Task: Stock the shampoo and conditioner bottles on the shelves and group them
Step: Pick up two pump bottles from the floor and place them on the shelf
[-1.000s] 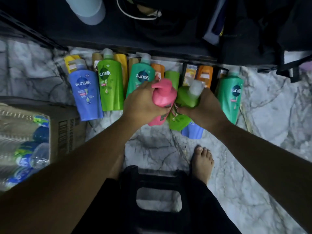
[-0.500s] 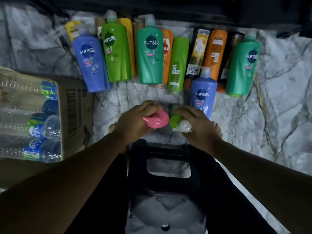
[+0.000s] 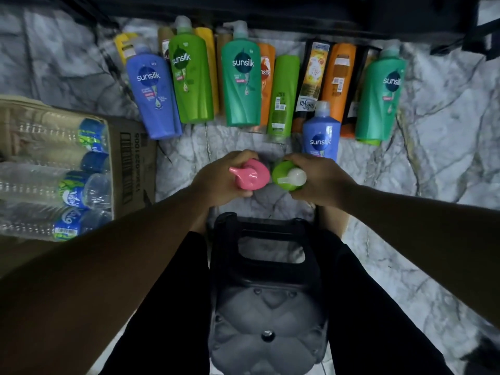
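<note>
Left grip: our left hand (image 3: 219,181) curls round the pink bottle (image 3: 253,175) just under its pump, spout pointing away from the palm.
Right grip: our right hand (image 3: 322,182) wraps the green bottle (image 3: 278,173) at the shoulder, its white pump cap (image 3: 296,176) showing beside the fingers.
Between the grips: both bottles upright, tops towards us, almost touching. We cannot tell whether their bases rest on the floor (image 3: 433,185).
Ahead of the knuckles: a blue bottle (image 3: 320,133) just past the right hand, more bottles farther out below the dark shelf (image 3: 270,14).
Under the wrists: the black stool (image 3: 266,266).
Step, as we read it: two bottles in hand, bound for the shelf.
Doing it well: we hold necks, not pump heads, so nothing twists loose. We carry them vertical and set down one at a time, green beside its green kin and pink starting its own group, labels outward.
Watch: we lift clear of that blue bottle before reaching forward.
</note>
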{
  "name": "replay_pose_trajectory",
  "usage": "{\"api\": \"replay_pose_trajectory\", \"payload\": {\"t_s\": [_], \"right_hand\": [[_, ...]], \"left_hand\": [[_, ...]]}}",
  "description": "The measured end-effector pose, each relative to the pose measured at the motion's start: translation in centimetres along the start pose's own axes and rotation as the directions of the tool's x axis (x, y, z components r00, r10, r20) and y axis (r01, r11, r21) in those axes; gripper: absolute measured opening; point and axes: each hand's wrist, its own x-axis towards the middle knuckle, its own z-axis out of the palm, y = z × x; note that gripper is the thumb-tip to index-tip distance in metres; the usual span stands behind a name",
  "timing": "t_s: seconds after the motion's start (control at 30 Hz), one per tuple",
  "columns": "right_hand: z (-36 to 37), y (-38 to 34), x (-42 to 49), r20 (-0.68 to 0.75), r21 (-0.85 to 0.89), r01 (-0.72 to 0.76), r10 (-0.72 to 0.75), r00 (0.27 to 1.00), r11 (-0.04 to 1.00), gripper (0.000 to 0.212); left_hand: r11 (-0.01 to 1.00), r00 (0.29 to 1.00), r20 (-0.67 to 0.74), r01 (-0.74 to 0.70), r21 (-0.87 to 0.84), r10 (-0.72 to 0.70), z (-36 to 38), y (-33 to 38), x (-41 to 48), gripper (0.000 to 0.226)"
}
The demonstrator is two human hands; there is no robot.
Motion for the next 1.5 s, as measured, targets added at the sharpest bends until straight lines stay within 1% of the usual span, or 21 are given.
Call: {"api": "replay_pose_trajectory", "payload": {"t_s": [0.13, 0.2, 0.27, 0.33, 0.47, 0.53, 0.6, 0.7, 0.8, 0.9, 1.0, 1.1, 1.2, 1.3, 1.43, 1.5], "right_hand": [[-3.1, -3.6, -3.3, -0.034, 0.075, -0.017, 0.02, 0.999, 0.997, 0.075], [-5.8, -6.3, -6.3, -0.066, 0.119, 0.005, 0.002, 0.998, 0.993, 0.077], [-9.3, -9.8, -9.9, -0.088, 0.165, 0.047, -0.032, 0.996, 0.985, 0.08], [-13.7, -14.0, -13.7, -0.123, 0.227, 0.068, -0.04, 0.992, 0.971, 0.081], [-23.4, -23.5, -21.5, -0.237, 0.398, 0.101, -0.004, 0.971, 0.912, 0.078], [-27.7, -28.2, -25.3, -0.336, 0.475, 0.165, 0.004, 0.942, 0.864, 0.075], [-31.5, -32.4, -28.9, -0.428, 0.536, 0.249, 0.006, 0.904, 0.807, 0.073], [-36.1, -37.9, -33.4, -0.528, 0.593, 0.363, 0.006, 0.85, 0.719, 0.07], [-40.0, -42.7, -37.3, -0.629, 0.633, 0.49, 0.029, 0.777, 0.599, 0.063], [-43.3, -47.5, -40.3, -0.714, 0.613, 0.607, 0.025, 0.7, 0.506, 0.059], [-47.0, -51.2, -43.0, -0.777, 0.568, 0.7, 0.002, 0.629, 0.434, 0.061], [-51.4, -54.9, -45.7, -0.833, 0.494, 0.773, -0.039, 0.552, 0.398, 0.069], [-55.7, -58.2, -47.9, -0.899, 0.38, 0.849, -0.07, 0.432, 0.366, 0.064], [-59.9, -61.2, -49.6, -0.936, 0.298, 0.895, -0.082, 0.343, 0.332, 0.06], [-65.2, -64.1, -51.7, -0.953, 0.217, 0.923, -0.135, 0.271, 0.317, 0.052], [-67.6, -65.2, -52.3, -0.96, 0.18, 0.935, -0.153, 0.235, 0.306, 0.048]], "left_hand": [[0.991, 0.998, -0.063, 0.021, -0.134, -0.03, -1.6, 3.9, -4.2, 0.083], [0.986, 0.996, -0.08, 0.03, -0.164, -0.044, -3.4, 7.2, -7.1, 0.082], [0.979, 0.995, -0.097, 0.009, -0.203, -0.03, -6.2, 11.5, -10.6, 0.082], [0.977, 0.992, -0.127, -0.022, -0.213, -0.005, -9.6, 16.6, -14.7, 0.081], [0.986, 0.982, -0.172, -0.097, -0.134, 0.073, -17.9, 28.9, -23.2, 0.08], [0.975, 0.971, -0.216, -0.143, -0.167, 0.106, -21.6, 34.4, -27.2, 0.083], [0.954, 0.942, -0.317, -0.192, -0.229, 0.113, -24.5, 39.3, -30.8, 0.081], [0.934, 0.873, -0.467, -0.272, -0.233, 0.138, -28.1, 46.2, -35.5, 0.079], [0.892, 0.784, -0.593, -0.386, -0.234, 0.183, -31.0, 52.4, -39.2, 0.079], [0.848, 0.682, -0.688, -0.496, -0.187, 0.247, -34.0, 57.6, -42.1, 0.08], [0.774, 0.589, -0.747, -0.612, -0.163, 0.309, -36.6, 62.2, -44.3, 0.075], [0.696, 0.482, -0.787, -0.711, -0.096, 0.384, -38.7, 67.0, -45.8, 0.066], [0.594, 0.333, -0.84, -0.804, -0.016, 0.428, -41.1, 71.9, -46.7, 0.053], [0.504, 0.227, -0.867, -0.863, 0.031, 0.443, -43.8, 76.6, -47.5, 0.05], [0.401, 0.117, -0.867, -0.91, 0.101, 0.484, -47.2, 82.7, -48.9, 0.042], [0.37, 0.097, -0.854, -0.921, 0.117, 0.51, -48.8, 85.6, -49.6, 0.04]]}}
